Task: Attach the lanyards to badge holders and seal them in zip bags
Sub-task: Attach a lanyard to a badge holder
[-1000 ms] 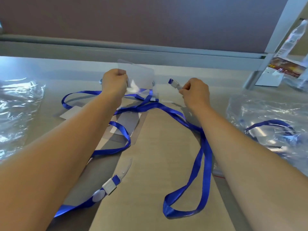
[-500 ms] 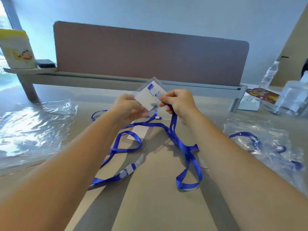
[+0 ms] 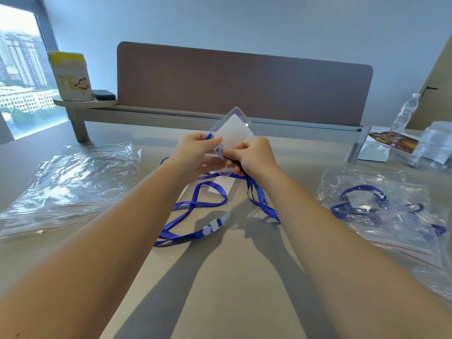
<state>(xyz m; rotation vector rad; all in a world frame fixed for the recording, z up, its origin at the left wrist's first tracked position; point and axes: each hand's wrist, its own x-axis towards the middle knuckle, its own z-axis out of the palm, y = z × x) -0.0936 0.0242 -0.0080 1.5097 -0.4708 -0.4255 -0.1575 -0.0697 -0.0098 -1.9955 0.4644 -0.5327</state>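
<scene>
Clear badge holder (image 3: 231, 133) between 2 hands (image 3: 226, 156)

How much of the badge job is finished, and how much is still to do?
Done: a zip bag on the right already holds a blue lanyard with a holder. In hand: the left hand and right hand hold a clear badge holder and work a lanyard's clip end onto it. Left: another lanyard lies loose on the table, and empty bags wait at left.

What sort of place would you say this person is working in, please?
Probably an office workstation high in a city building: a desk backed by a fabric privacy screen, a raised shelf, and a window overlooking tower blocks.
</scene>
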